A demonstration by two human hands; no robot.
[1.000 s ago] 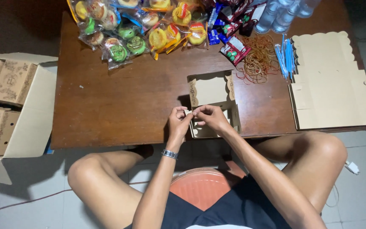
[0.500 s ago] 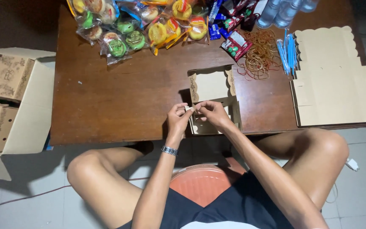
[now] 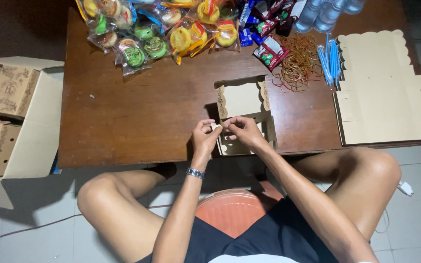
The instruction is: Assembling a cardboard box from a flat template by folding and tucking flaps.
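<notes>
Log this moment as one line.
left hand: pinching flap | right hand: pinching flap | item: small tan cardboard box, lid open | surface: brown wooden table

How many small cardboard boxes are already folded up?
4 at least: one half-folded box between the left hand and right hand, three in the big carton at left; more may be hidden.
</notes>
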